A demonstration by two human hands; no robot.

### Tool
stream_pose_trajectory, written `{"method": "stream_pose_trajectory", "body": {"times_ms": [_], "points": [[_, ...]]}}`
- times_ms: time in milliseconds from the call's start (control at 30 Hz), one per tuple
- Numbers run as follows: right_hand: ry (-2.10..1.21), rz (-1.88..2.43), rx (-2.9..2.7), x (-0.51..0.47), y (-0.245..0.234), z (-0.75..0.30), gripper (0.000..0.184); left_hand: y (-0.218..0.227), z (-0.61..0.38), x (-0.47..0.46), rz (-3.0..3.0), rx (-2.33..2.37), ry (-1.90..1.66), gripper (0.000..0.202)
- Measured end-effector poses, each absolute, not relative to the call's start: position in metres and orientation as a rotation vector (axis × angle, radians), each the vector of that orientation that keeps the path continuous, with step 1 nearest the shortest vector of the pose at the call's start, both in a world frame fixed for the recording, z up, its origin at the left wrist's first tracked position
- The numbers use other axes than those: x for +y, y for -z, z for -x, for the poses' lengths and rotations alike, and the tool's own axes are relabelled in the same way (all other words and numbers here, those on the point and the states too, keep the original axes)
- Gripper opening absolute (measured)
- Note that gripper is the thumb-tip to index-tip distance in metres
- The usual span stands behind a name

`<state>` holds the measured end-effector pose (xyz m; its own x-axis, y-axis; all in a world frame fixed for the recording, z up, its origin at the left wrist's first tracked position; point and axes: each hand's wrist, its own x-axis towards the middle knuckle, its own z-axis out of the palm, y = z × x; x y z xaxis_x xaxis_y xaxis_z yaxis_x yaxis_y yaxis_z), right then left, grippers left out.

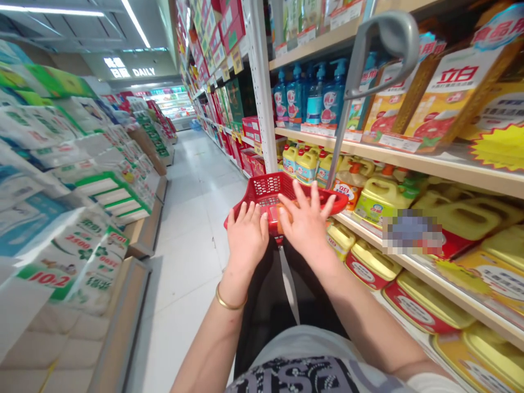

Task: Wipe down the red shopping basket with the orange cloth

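red plastic basket (pixel 262 192) in the head view, mesh-sided, held low before the body; its long axis lies across the view, rising slightly to the right, with one corner pointing down the aisle; a grey handle (pixel 391 21) on a pole (pixel 340 139) rises from its right end, tilted toward the right-hand shelves; left hand (pixel 248 237) lies palm down on the near left rim, fingers slightly spread and bent over the edge; right hand (pixel 307 221) lies palm down across the near right rim, fingers splayed wide; both touch the basket, but i cannot tell whether either clasps it; something orange (pixel 278 215) shows inside, beneath the right hand, too hidden to name; gold bangle (pixel 231 297) on the left wrist; the basket's right end sits just beside the shelf edge (pixel 409 256), with yellow jugs (pixel 307 164) near its far side and blue pump bottles (pixel 315 95) on the shelf above; open room lies left and ahead over the white tile floor (pixel 192 240); stacked packaged goods (pixel 61 164) line the far left side, well apart from the basket; the aisle runs on to a lit refrigerated case (pixel 172 103).
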<state>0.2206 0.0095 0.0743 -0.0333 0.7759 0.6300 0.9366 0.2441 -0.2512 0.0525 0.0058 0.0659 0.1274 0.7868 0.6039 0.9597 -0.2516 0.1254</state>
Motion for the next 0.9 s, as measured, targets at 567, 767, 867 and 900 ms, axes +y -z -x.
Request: {"method": "stream_pose_trajectory", "body": {"times_ms": [567,767,867,900], "points": [[0.312,1.497,-1.774,0.013,-0.066,-0.223,0.04,-0.062,-0.011,0.012,2.214,-1.793,1.051,0.057],[0.353,1.184,-2.03,0.005,-0.06,-0.182,0.047,-0.063,-0.012,0.012,2.203,-1.77,0.929,0.056],[0.369,1.197,-2.07,0.009,-0.051,-0.225,0.056,-0.062,-0.013,0.011,2.2,-1.762,0.96,0.056],[0.37,1.231,-2.057,0.011,-0.049,-0.244,0.056,-0.061,-0.014,0.011,2.197,-1.765,0.977,0.056]]}}
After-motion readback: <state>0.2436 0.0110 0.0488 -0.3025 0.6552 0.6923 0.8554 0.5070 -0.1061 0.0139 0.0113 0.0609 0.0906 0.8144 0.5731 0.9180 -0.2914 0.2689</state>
